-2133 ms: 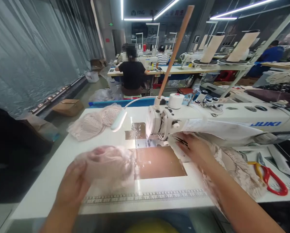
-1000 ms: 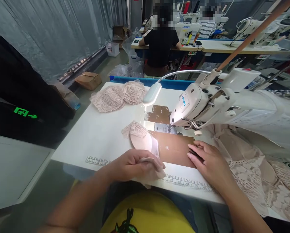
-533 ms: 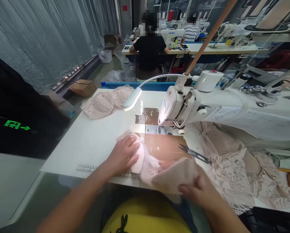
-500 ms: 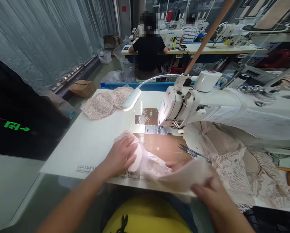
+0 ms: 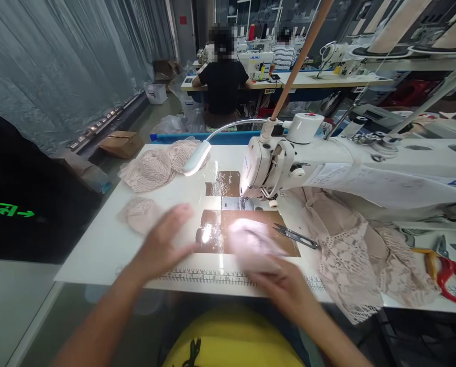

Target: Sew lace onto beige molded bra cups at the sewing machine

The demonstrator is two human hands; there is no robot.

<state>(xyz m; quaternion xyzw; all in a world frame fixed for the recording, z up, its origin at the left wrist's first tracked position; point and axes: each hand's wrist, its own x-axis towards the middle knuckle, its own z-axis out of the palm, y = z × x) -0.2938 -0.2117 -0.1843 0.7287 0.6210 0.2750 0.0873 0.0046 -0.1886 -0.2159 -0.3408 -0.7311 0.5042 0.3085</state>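
Observation:
My left hand (image 5: pixel 165 243) is over the left part of the white table, fingers stretched and thumb apart, holding nothing. Just beyond its fingers lies a small beige lace-covered cup (image 5: pixel 139 215), slightly blurred. My right hand (image 5: pixel 275 280) pinches a pale pink piece of fabric (image 5: pixel 250 239) above the brown patch (image 5: pixel 212 229) in front of the sewing machine (image 5: pixel 266 163). Motion smears this fabric, so its exact shape is unclear. Dark thread snips (image 5: pixel 296 236) lie right of it. Larger lace-covered cups (image 5: pixel 147 171) rest at the table's far left.
Beige lace garments (image 5: pixel 346 255) are heaped under the machine arm at right, beside red-handled scissors (image 5: pixel 455 280). A lamp (image 5: pixel 197 158) on a bent neck hangs over the table. A printed ruler (image 5: pixel 212 276) runs along the front edge. A person (image 5: pixel 223 81) sits at another table ahead.
My left hand has let go of the lace-covered cup, which now lies farther left. My right hand has moved left and forward with the pale fabric. The view has shifted a little to the right.

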